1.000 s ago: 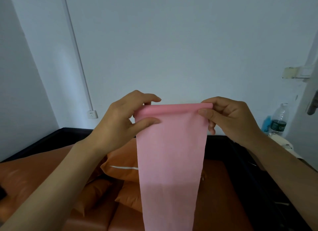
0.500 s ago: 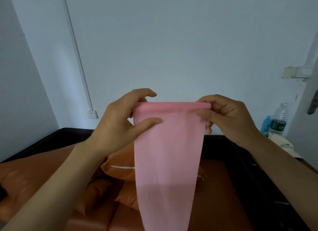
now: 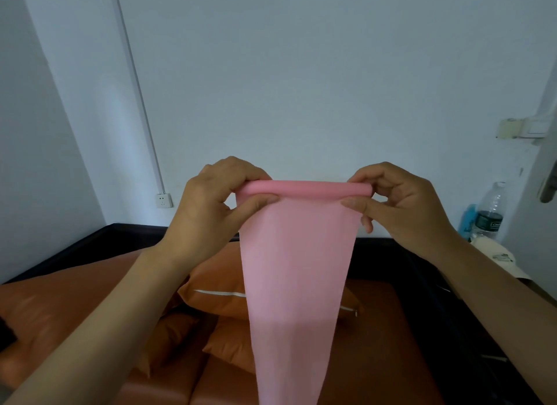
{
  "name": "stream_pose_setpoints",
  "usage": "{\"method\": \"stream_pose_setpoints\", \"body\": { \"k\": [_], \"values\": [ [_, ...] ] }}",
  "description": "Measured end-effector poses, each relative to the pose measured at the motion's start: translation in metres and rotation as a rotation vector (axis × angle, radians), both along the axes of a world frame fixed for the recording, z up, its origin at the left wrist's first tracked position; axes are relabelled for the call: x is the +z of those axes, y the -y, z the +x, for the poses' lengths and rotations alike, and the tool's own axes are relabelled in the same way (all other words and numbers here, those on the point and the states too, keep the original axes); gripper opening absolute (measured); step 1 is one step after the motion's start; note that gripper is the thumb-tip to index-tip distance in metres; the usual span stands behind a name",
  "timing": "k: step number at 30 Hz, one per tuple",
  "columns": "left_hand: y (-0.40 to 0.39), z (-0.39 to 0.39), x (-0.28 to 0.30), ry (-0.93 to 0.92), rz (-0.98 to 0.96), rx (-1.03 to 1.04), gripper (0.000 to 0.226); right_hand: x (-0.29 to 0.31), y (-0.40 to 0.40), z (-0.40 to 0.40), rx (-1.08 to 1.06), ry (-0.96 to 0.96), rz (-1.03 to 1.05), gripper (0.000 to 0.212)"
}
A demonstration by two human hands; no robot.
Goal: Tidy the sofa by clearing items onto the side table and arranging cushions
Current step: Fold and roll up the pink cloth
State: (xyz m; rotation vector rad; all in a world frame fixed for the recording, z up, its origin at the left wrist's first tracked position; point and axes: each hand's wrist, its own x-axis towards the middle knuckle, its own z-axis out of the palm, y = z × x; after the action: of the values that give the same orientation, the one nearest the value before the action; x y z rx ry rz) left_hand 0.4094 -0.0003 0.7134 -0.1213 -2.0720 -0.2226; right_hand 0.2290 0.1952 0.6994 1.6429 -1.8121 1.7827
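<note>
Pink cloth [image 3: 297, 269] hangs limp at frame centre, light and floppy, its rolled top edge pinched by left hand [image 3: 208, 211] and right hand [image 3: 401, 205] at the ends, the best hold.

Domestic room, sitting corner of a home. Below the fingers [image 3: 259, 198]: an orange leather-look sofa [image 3: 376, 329] in a dark frame, with loose orange cushions [image 3: 217, 293] piled on the seat, one showing a white zip line. Behind the fingers, plain pale painted walls [image 3: 301, 72]; left of them a white cable conduit [image 3: 135, 82] runs down to a wall socket [image 3: 164, 200]. Right of the fingers: a light switch [image 3: 535, 129], a door edge with a metal handle [image 3: 550, 187], and a side surface carrying a clear water bottle [image 3: 489, 213], a blue item [image 3: 467, 220] and a cream cap [image 3: 497, 257]. Household clutter, soft furnishing, no work equipment.
</note>
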Motion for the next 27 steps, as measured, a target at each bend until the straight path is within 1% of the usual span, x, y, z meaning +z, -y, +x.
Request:
{"method": "stream_pose_setpoints", "body": {
  "k": [4,7,10,12,14,17,19,21,23,24,27],
  "values": [
    [-0.003,0.002,0.001,0.031,0.019,-0.008,0.032,0.0,-0.002,0.0,-0.025,0.001,0.014,0.022],
    [-0.005,0.002,0.003,0.046,-0.048,-0.04,0.021,0.001,-0.004,-0.002,-0.028,0.002,0.012,0.02],
    [-0.004,0.002,0.001,0.052,-0.031,-0.053,0.018,0.002,-0.005,-0.001,-0.008,-0.021,0.003,0.018],
    [-0.003,0.001,-0.003,0.042,-0.03,-0.036,0.021,0.002,-0.006,0.0,0.01,0.002,0.004,0.028],
    [-0.002,-0.001,-0.005,0.0,-0.076,-0.006,0.024,0.002,-0.007,-0.001,0.011,-0.013,0.029,0.037],
    [-0.004,-0.003,-0.008,-0.072,-0.211,0.046,0.027,0.002,-0.008,0.001,-0.016,-0.053,0.046,0.028],
    [-0.005,-0.003,-0.008,-0.072,-0.276,0.058,0.028,0.002,-0.008,0.002,-0.009,0.008,0.027,0.021],
    [-0.006,-0.003,-0.007,-0.04,-0.301,0.035,0.03,0.002,-0.008,0.003,-0.001,0.042,0.01,0.017],
    [-0.007,-0.001,-0.005,-0.006,-0.275,-0.008,0.03,0.002,-0.008,0.003,0.008,0.046,0.004,0.02],
    [-0.009,0.0,-0.004,0.009,-0.221,-0.037,0.026,0.002,-0.008,0.003,0.01,0.044,0.005,0.022],
    [-0.014,0.003,-0.001,0.041,0.036,-0.1,0.015,0.004,-0.009,0.004,0.036,0.047,0.003,0.022]
  ]
}}
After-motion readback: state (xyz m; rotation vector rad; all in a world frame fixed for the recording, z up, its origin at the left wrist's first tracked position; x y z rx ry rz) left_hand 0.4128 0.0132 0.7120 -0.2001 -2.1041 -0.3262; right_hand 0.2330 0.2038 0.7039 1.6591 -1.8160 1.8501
